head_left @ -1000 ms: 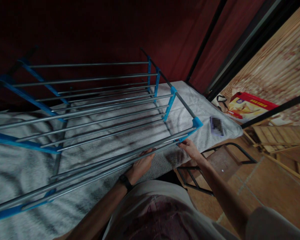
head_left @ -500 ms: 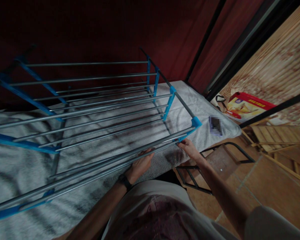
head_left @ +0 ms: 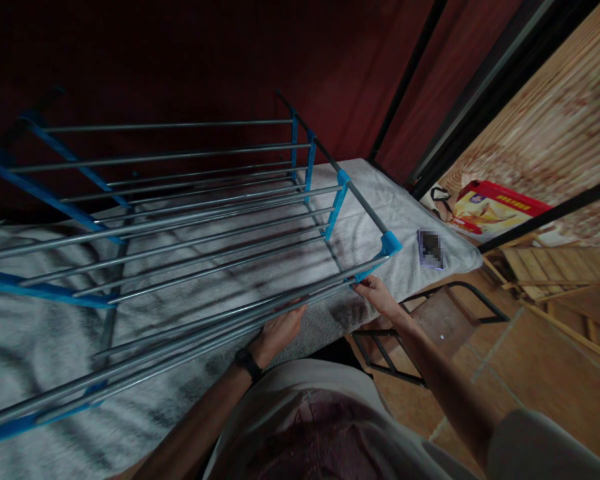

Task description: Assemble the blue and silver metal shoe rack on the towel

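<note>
Grey blanket (head_left: 55, 347) under rack (head_left: 190, 220); red box (head_left: 495, 208) right.

Left hand (head_left: 279, 328) is gripping the nearest steel rods of the blue-jointed rack (head_left: 180, 220); right hand (head_left: 375, 293) is pinching the blue corner joint (head_left: 389, 244) at three o'clock. The rack is lying over a grey blanket (head_left: 55, 347).
</note>
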`<state>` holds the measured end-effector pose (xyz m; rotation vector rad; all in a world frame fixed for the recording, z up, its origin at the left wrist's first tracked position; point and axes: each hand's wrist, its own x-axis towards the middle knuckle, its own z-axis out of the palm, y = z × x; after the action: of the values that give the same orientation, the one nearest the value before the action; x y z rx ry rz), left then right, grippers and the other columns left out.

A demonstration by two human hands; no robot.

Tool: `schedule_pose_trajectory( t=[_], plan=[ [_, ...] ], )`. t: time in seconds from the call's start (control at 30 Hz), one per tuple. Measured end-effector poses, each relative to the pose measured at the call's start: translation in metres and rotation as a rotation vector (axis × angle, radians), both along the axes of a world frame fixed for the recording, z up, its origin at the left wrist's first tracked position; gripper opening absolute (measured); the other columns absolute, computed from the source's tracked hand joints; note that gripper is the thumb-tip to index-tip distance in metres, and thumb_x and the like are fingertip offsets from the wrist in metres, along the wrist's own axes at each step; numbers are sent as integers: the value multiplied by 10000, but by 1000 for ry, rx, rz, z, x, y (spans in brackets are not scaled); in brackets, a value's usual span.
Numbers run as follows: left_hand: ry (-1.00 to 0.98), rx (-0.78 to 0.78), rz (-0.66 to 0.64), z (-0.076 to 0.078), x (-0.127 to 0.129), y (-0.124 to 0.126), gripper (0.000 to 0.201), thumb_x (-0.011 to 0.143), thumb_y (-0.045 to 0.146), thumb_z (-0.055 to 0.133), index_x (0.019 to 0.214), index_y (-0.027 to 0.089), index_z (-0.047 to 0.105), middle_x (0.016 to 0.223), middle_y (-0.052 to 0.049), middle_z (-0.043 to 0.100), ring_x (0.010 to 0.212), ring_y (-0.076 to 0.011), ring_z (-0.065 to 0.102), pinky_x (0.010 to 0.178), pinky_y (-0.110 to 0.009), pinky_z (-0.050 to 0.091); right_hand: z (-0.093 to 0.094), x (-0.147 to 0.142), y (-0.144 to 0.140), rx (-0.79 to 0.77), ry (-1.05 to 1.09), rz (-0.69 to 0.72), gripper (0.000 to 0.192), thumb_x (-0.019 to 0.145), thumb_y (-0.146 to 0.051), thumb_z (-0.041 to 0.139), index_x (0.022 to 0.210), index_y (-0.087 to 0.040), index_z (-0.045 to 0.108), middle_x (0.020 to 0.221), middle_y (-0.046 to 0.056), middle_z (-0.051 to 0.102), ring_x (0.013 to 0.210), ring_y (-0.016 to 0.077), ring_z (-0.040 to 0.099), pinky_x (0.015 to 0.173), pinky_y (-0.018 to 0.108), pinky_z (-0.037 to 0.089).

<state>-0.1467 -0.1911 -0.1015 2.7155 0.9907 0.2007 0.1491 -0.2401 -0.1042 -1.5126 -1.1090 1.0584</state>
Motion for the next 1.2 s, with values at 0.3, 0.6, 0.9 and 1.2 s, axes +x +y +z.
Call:
schedule_pose_trajectory(
  t=[0.3, 0.6, 0.9, 1.2],
  plan=[
    [27, -55, 21, 0, 1, -1, 448, 947, 56, 456, 1332, 236, 600, 1300, -64, 687, 1175, -175, 663, 1082, -316, 476, -4, -5, -2, 8, -130, -40, 202, 729, -362, 628, 861, -212, 662, 853, 24, 703, 802, 202, 624, 782, 338, 481],
    [74, -87, 41, -3, 2, -3, 565, 913, 18, 447, 1432, 233, 504, 1328, -101, 668, 1186, -200, 661, 1062, -333, 493, -4, -10, -3, -27, -253, -90, 205, 693, -338, 583, 860, -226, 622, 781, 5, 663, 727, 197, 579, 713, 328, 452],
    [67, 104, -119, 8, -6, -16, 666, 859, -51, 352, 1484, 164, 436, 1470, -129, 549, 1322, -186, 562, 1085, -323, 487, -1, -18, 0, 43, -81, -106, 389, 653, -368, 594, 1016, -243, 659, 1022, 24, 712, 978, 243, 615, 974, 408, 446],
    [-81, 403, -394, 65, -36, -46, 509, 959, 60, 411, 1437, 209, 500, 1493, -58, 538, 1405, -156, 460, 1176, -311, 385, 12, -20, 4, 124, -171, -194, 264, 718, -370, 585, 942, -239, 635, 893, 26, 690, 924, 247, 612, 909, 398, 490]
  ],
)
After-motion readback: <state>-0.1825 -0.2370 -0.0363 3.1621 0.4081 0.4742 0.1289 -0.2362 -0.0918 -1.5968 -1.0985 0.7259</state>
